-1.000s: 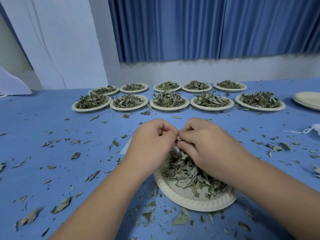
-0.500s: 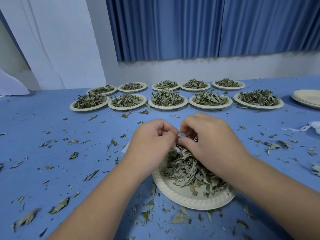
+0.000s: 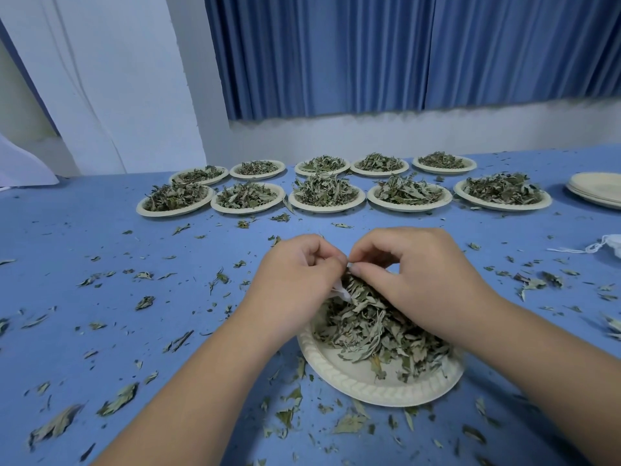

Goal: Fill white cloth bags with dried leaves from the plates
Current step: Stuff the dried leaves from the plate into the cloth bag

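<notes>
Centre of frame: pinching the white cloth bag (image 3: 340,292) at its mouth with the left hand (image 3: 295,280), fingers curled tight on the cloth; meeting it with the right hand (image 3: 420,280), thumb and forefinger nipped on what looks like the same edge. Hardly any bag on show, only a white sliver between the 2 hands, just above the dried leaves (image 3: 376,327) heaped on the near plate (image 3: 369,390), lower centre. Probably working the mouth open, not yet filling. Risky from here: losing the pinch on such a thin edge and letting the mouth fall shut; dragging a wrist through the heap and pushing leaves over the rim onto the blue table (image 3: 100,230), already littered with scraps; tipping the light plate by leaning on 1 side; crushing brittle leaves by forcing too big a handful through a narrow opening. Well apart, upper frame: 10 more filled plates (image 3: 326,209) in 2 rows. At the right edge: a stack of empty plates (image 3: 598,190) and what looks like another bag (image 3: 612,245) with its string.
</notes>
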The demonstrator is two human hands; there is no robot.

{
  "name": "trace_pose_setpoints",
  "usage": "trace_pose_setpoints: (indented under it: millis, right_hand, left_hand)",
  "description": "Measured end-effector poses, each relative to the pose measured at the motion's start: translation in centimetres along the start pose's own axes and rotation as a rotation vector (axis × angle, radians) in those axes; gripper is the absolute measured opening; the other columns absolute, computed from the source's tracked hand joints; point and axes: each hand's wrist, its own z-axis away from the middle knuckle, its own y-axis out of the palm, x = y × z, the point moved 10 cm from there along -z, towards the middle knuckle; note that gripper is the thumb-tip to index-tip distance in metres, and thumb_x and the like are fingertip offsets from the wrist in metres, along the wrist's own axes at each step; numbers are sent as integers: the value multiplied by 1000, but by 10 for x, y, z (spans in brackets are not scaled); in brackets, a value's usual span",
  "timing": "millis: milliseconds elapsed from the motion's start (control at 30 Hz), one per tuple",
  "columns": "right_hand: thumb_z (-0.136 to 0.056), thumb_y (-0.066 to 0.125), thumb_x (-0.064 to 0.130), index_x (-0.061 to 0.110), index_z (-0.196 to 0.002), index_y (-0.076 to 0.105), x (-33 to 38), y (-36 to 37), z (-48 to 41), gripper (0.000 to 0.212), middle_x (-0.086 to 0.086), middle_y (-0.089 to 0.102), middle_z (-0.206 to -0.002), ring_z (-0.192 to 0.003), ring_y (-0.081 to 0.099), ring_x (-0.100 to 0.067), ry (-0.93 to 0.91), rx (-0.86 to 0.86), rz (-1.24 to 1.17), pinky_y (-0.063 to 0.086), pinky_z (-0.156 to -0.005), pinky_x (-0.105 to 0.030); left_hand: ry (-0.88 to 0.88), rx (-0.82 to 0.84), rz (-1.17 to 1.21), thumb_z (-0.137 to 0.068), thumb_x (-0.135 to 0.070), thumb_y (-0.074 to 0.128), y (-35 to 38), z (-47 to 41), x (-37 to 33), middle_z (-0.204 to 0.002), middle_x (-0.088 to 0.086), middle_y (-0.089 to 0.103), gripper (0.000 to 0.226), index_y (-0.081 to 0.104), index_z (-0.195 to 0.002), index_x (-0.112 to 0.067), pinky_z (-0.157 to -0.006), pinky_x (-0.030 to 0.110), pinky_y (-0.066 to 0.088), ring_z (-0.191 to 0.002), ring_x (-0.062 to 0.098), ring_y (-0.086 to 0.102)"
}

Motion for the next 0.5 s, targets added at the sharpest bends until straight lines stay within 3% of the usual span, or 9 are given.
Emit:
trace_pose_setpoints:
  millis: [100,200,267,367,500]
  right_hand:
    - [-81,66,39,37,-84,65,4,-10,0,3,25,61,-82,-84,54,11,-29,-6,21,41,-71,-8]
    - [-69,44,76,46,-106,48,-2,1,4,47,28,45,-104,-95,46,10,3,184,191,36,-71,-11]
    - [-59,37,88,49,-117,35,-9,14,12,70,28,37,-115,-101,45,5,43,327,314,40,-76,-18]
    - [-61,50,83,45,-124,28,-10,25,17,77,22,35,-122,-107,46,-3,39,397,404,44,-86,-27]
    - [-70,66,65,42,-121,32,-12,24,14,65,20,37,-115,-97,48,-2,70,361,348,46,-82,-27]
  left_hand:
    - [4,1,-20,-90,-17,63,-2,0,0,-57,-4,63,12,70,-80,-15,-36,8,28,-32,-3,40]
    - [15,-14,-59,-88,-21,64,-3,-1,1,-56,-8,62,12,71,-79,-19,-38,10,30,-36,-2,42]
    - [20,-14,-79,-88,-22,65,-3,-2,1,-52,-12,58,12,71,-78,-21,-40,11,30,-37,-1,40]
    - [15,-10,-81,-88,-21,65,-3,-3,4,-50,-13,55,13,70,-76,-21,-40,12,33,-39,1,42]
    - [14,-13,-62,-88,-17,64,-3,-4,5,-45,-15,53,12,70,-78,-19,-39,9,30,-35,-2,39]
